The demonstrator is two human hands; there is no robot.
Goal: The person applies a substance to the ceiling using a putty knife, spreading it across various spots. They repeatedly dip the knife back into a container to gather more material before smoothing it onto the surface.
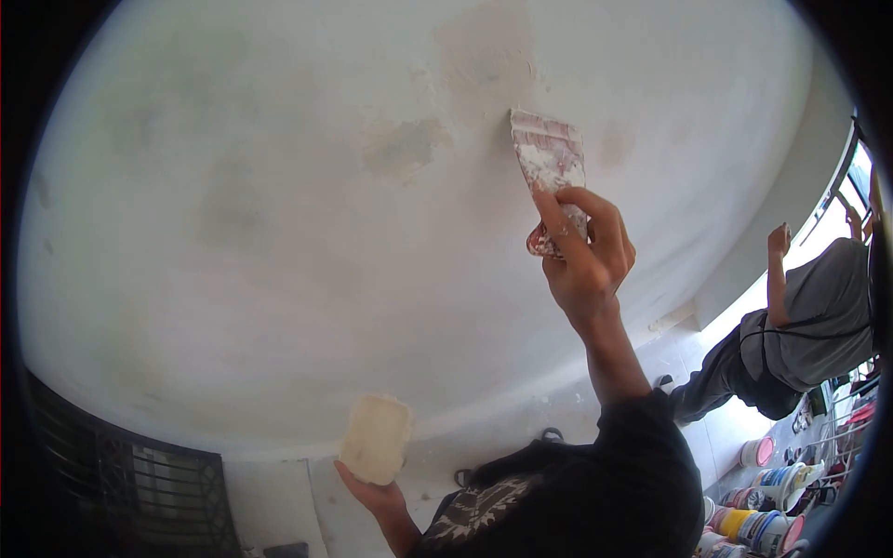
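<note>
My left hand [372, 491] is low and close to my body, palm up, fingers closed under a pale slab of filler on a board [376, 437]; the slab rests on the hand, upright and slightly tilted. My dark sleeve [642, 465] fills the lower right of view. My right hand [584, 249] is raised at arm's reach, fingers clamped round the handle of a putty knife [551, 163], index finger laid along the blade's lower part. Blade is smeared white and reddish, its top edge touching the white wall [233, 232]. Just above the blade: a tan filled patch [488, 51]. Left of the blade: a second greyish-tan patch [402, 147]. Far right, another person [800, 325] in a grey shirt, arm raised toward a window frame. Paint buckets [767, 521] stand on the floor below that person.
</note>
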